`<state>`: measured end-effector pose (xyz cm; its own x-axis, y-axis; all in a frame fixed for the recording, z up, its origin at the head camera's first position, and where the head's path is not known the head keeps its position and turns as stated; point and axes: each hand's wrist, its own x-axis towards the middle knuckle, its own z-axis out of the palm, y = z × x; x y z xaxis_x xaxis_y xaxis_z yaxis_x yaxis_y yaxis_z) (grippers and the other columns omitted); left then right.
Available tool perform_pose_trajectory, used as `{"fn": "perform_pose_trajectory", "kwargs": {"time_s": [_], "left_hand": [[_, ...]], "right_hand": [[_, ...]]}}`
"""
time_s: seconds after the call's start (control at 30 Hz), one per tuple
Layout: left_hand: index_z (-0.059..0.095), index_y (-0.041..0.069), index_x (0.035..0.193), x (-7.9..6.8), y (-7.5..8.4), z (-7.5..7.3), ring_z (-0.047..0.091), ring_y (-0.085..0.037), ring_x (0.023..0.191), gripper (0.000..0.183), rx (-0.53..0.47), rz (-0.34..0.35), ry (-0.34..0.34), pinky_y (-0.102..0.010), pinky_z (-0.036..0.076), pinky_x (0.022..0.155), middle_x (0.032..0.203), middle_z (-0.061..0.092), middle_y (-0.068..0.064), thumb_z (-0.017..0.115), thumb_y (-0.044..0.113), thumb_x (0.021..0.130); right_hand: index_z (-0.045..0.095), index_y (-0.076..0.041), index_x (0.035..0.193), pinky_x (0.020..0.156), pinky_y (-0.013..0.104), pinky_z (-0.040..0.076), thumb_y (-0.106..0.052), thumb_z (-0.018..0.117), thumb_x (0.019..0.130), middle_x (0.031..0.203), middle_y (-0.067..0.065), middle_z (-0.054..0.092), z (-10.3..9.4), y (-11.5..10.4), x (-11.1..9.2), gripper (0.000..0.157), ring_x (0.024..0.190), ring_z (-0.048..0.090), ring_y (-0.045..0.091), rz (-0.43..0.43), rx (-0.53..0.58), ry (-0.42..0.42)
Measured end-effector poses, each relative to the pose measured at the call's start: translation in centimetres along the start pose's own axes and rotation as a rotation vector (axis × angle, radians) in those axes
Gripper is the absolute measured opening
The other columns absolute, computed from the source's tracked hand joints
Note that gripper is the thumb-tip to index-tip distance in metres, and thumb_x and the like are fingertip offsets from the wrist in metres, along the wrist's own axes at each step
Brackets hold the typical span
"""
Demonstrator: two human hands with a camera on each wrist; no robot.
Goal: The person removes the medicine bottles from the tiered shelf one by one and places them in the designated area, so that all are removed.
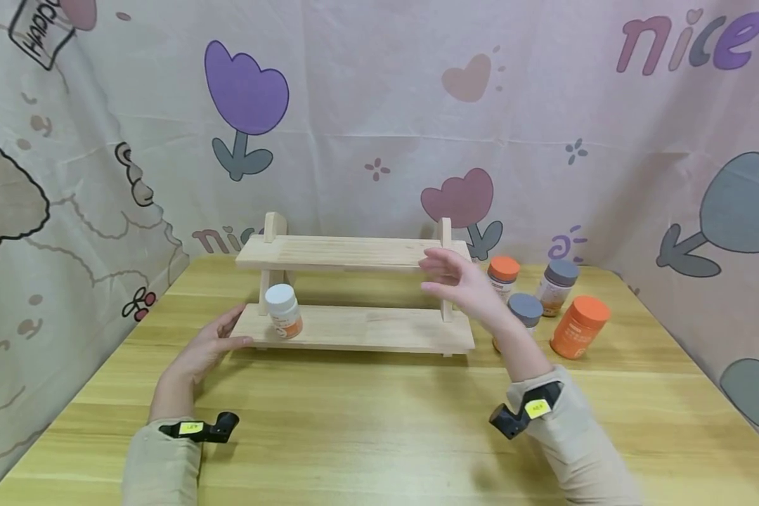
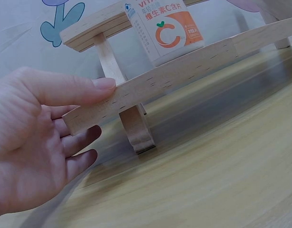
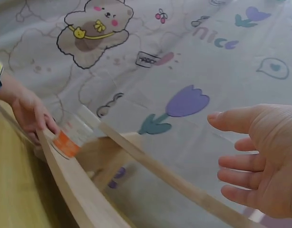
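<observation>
A two-tier wooden shelf rack [image 1: 354,330] stands on the table. My left hand [image 1: 211,348] grips the left end of its lower board, and in the left wrist view the thumb [image 2: 105,84] lies along the board's front edge with fingers behind and below. On that board, near the left end, a white pill bottle [image 1: 284,313] with an orange label reading vitamin C stands upright. At the right end of the upper board [image 1: 354,251], my right hand [image 1: 458,281] hovers with fingers loosely extended and nothing in them.
Right of the rack stand several supplement bottles: an orange one [image 1: 580,327], a grey-capped one [image 1: 556,288], another grey-capped one [image 1: 525,309] partly behind my right forearm, and an orange-capped one [image 1: 503,270]. A printed cloth [image 1: 354,84] hangs behind the table.
</observation>
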<state>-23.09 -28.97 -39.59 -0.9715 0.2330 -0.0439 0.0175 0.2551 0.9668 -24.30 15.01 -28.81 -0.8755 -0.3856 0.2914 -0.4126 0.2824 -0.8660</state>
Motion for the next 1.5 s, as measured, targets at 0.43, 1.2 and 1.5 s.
{"fn": "perform_pose_trajectory", "kwargs": {"time_s": [0.43,1.2,1.5], "left_hand": [[0.001,-0.001,0.147,0.1,0.2,0.2,-0.002,-0.039,0.138,0.088,-0.005,0.007,-0.003,-0.054,0.007,0.109,0.153,-0.006,-0.019,0.063,0.011,0.087],[0.000,-0.003,0.147,-0.2,0.1,0.3,-0.002,-0.039,0.137,0.086,-0.007,0.013,-0.005,-0.056,0.007,0.108,0.152,-0.006,-0.022,0.061,0.010,0.088],[0.001,-0.003,0.147,-0.1,0.1,0.2,-0.007,-0.038,0.137,0.086,-0.006,0.015,0.006,-0.055,0.004,0.109,0.152,-0.007,-0.021,0.062,0.009,0.087]], "right_hand": [[0.044,0.000,0.135,0.093,0.036,0.046,-0.011,0.068,0.084,0.124,0.018,0.055,6.3,0.3,3.1,0.057,0.113,0.053,0.026,-0.003,0.068,-0.127],[0.049,-0.002,0.130,0.089,0.025,0.046,-0.020,0.073,0.081,0.116,0.008,0.060,15.2,1.6,5.7,0.058,0.106,0.055,0.017,0.081,0.069,-0.181],[0.047,-0.001,0.132,0.086,0.023,0.047,-0.020,0.075,0.078,0.120,0.012,0.058,17.7,0.7,6.7,0.064,0.105,0.056,0.018,0.076,0.047,-0.137]]}}
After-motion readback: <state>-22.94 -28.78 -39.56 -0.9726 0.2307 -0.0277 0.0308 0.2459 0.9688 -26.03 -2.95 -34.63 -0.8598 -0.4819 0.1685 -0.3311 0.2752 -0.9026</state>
